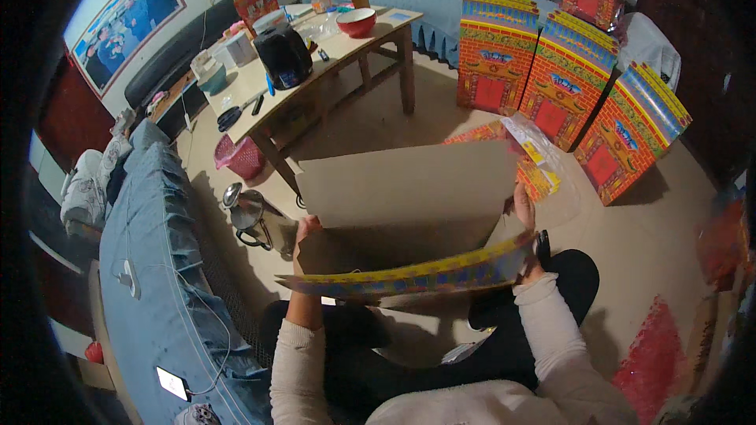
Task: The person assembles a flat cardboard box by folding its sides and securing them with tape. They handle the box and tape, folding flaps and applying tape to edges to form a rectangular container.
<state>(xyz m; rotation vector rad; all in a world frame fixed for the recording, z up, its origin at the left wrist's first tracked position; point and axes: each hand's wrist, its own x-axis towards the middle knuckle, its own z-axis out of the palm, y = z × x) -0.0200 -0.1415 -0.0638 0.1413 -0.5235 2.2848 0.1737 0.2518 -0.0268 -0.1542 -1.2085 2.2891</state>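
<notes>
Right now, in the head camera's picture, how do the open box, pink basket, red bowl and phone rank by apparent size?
1. Open box, clearly largest
2. Pink basket
3. Red bowl and phone: they look too close in size to rank.

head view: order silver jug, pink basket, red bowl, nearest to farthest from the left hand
1. Silver jug: just left of the left hand
2. Pink basket: farther forward, left
3. Red bowl: far forward, on the table
</notes>
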